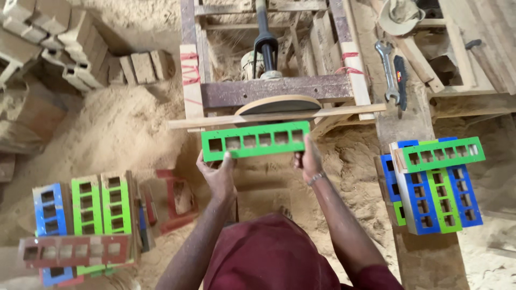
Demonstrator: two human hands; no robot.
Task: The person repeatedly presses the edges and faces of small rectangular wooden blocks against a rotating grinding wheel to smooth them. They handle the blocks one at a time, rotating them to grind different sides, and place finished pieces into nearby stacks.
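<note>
Both hands grip one green slotted wooden frame (256,140), held level. Left hand (219,174) is closed on its lower left edge, right hand (308,160) closed on its right end, bracelet on that wrist. Just beyond the frame sits a sanding disc (278,103) behind a thin wooden strip (279,115). Far left of left hand: stack of blue, green, red frames (86,215). Right of right hand: pile of blue and green frames (438,180). Wrench (388,70) farther up right. Sawdust (118,123) all around.
</note>
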